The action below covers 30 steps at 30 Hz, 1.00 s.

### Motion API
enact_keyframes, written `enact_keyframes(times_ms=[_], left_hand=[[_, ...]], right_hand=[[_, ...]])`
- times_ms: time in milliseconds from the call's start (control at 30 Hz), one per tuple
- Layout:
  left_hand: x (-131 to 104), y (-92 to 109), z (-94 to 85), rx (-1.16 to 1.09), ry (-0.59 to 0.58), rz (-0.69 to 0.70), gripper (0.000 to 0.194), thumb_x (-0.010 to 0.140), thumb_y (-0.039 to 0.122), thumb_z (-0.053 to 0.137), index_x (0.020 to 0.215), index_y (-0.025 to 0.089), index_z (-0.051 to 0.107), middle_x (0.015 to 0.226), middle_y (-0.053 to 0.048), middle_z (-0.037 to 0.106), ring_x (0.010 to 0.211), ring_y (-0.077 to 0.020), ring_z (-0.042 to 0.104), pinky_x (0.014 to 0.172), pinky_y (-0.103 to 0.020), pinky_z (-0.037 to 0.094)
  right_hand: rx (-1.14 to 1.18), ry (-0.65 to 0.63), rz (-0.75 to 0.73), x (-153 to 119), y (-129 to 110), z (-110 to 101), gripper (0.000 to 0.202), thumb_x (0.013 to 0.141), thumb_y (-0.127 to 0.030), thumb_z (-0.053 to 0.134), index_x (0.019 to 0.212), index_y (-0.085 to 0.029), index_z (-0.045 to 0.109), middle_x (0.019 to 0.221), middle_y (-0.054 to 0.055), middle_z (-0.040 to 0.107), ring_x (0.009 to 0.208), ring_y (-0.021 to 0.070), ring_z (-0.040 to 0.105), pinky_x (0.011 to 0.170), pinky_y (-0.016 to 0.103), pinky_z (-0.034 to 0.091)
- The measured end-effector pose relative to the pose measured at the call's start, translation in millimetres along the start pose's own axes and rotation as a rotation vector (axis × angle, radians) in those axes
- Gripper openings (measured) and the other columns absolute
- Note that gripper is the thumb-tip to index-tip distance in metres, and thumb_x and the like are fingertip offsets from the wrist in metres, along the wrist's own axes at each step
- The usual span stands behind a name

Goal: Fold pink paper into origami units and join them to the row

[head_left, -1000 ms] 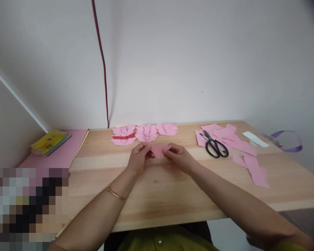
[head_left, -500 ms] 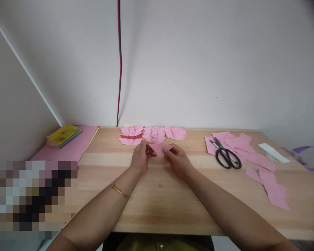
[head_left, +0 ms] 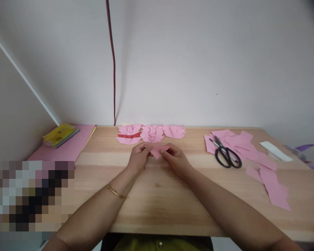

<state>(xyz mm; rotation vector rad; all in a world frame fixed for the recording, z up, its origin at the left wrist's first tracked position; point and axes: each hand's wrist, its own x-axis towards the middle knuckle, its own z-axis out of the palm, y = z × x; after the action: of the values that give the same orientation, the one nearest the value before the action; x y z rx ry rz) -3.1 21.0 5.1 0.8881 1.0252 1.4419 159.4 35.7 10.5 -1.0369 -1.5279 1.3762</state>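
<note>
Between my hands is a small folded piece of pink paper (head_left: 157, 151), roughly a triangle with its point toward me. My left hand (head_left: 140, 156) pinches its left corner between thumb and fingers. On the other side, my right hand (head_left: 176, 158) grips the right part, thumb on the near face. The fingertips behind the paper are partly hidden. Just beyond lie several folded pink paper pieces (head_left: 152, 134) in rows near the wall, and one red folded piece (head_left: 129, 135) sits among those on the left.
Black-handled scissors (head_left: 228, 157) and a pen lie over loose pink paper pieces (head_left: 260, 157) on the right. A white strip (head_left: 276, 151) is farther right. At the left, a yellow packet (head_left: 60, 134) rests on large pink sheets (head_left: 85, 134). The lower left is pixelated.
My left thumb has come down from pointing up onto the paper's left corner. The paper has shifted slightly left and toward me. The whole view has turned a little.
</note>
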Motion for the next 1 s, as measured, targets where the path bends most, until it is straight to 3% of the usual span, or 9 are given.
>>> enact_keyframes(times_ms=[300,500,667,800,900,1000], left_hand=[[0,5,2.5,-0.073,-0.017,-0.028,0.042,0.08,0.055,0.054,0.073,0.013,0.06,0.061,-0.001,0.057,0.055,-0.0105,0.051,0.055,-0.023,0.041],[-7,13,6.6,0.239,-0.135,-0.131,0.024,0.064,0.034,0.075,0.068,0.013,0.065,0.059,-0.001,0.06,0.054,-0.0099,0.051,0.055,-0.021,0.04],[-4,8,4.6,0.161,-0.037,-0.068,0.023,0.067,0.034,0.072,0.063,0.014,0.062,0.061,0.0,0.059,0.053,-0.0078,0.05,0.054,-0.019,0.039],[0,5,0.3,0.189,-0.029,-0.027,0.02,0.069,0.033,0.07,0.067,0.015,0.063,0.061,0.001,0.057,0.053,-0.0074,0.048,0.054,-0.019,0.038],[-3,10,1.4,0.36,-0.098,0.013,0.017,0.071,0.032,0.069,0.066,0.016,0.066,0.059,0.001,0.058,0.054,-0.0094,0.049,0.055,-0.021,0.038],[-8,17,4.8,0.545,-0.249,0.113,0.012,0.073,0.03,0.065,0.072,0.02,0.071,0.07,-0.002,0.066,0.067,-0.0154,0.056,0.065,-0.025,0.042]], right_hand=[[0.12,-0.008,0.007,2,5,0,0.031,0.077,-0.048,0.062,0.074,-0.02,0.051,0.06,-0.005,0.045,0.054,0.0097,0.038,0.051,0.023,0.029],[0.067,0.048,-0.026,3,7,-2,0.03,0.078,-0.049,0.06,0.074,-0.02,0.051,0.063,-0.003,0.049,0.056,0.0106,0.041,0.052,0.024,0.033],[-0.036,-0.009,-0.051,1,-1,-2,0.026,0.078,-0.045,0.061,0.073,-0.019,0.055,0.063,-0.003,0.05,0.059,0.0116,0.044,0.058,0.025,0.036],[-0.089,-0.036,-0.097,1,-2,-2,0.021,0.081,-0.041,0.059,0.079,-0.019,0.059,0.072,-0.001,0.056,0.067,0.0131,0.05,0.065,0.026,0.041],[-0.078,-0.041,-0.156,1,-1,-2,0.023,0.082,-0.04,0.058,0.09,-0.019,0.061,0.086,0.003,0.062,0.081,0.0162,0.056,0.075,0.029,0.044],[-0.061,-0.046,-0.165,1,-1,-4,0.025,0.08,-0.042,0.06,0.09,-0.019,0.061,0.088,0.004,0.064,0.083,0.0172,0.058,0.076,0.03,0.046]])
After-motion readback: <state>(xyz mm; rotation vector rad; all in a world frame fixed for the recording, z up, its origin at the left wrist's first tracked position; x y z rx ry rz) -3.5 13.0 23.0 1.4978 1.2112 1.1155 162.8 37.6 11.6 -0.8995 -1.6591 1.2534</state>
